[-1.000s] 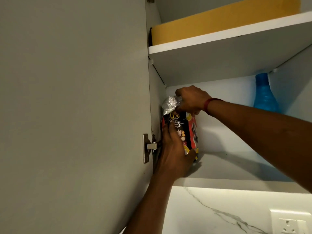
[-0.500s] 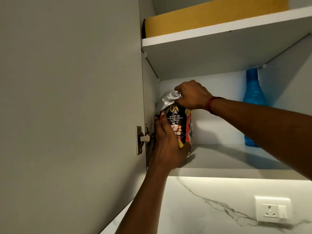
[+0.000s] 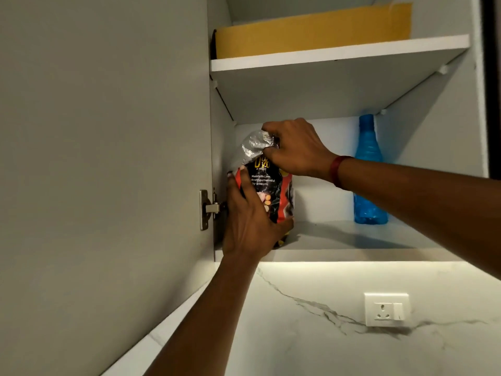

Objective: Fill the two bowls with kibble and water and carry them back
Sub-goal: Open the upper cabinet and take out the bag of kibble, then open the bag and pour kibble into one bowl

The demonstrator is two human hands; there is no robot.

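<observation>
left fingers (image 3: pixel 245 183): curled round the left side and printed front of the kibble bag (image 3: pixel 273 196), thumb hooked under its lower right edge.
right fingers (image 3: pixel 271 129): clenched on the crumpled silver top of the bag, pinching the foil.
left hand (image 3: pixel 249 226): grasping the bag low down, forearm rising from below.
right hand (image 3: pixel 295 150): grasping the bag's top from the right; a red band (image 3: pixel 337 170) on the wrist.
bag axis: long axis vertical, upright; the silver top points up and leans a little left, printed face toward the camera.
bag place: at the left end of the lower shelf (image 3: pixel 352 251), near its front edge, just beside the cabinet's left wall; whether its base touches the shelf cannot be told.
blue bottle (image 3: pixel 367 172): upright at the back right of the same shelf, well apart from the bag.
upper shelf (image 3: pixel 339 54): carries a yellow-brown box (image 3: pixel 311 31) lying along it.
cabinet door (image 3: pixel 103 158): open at left, with a metal hinge (image 3: pixel 207 208) just beside the left hand.
below: marbled wall (image 3: pixel 298 335) with a white socket (image 3: pixel 386 309).
</observation>
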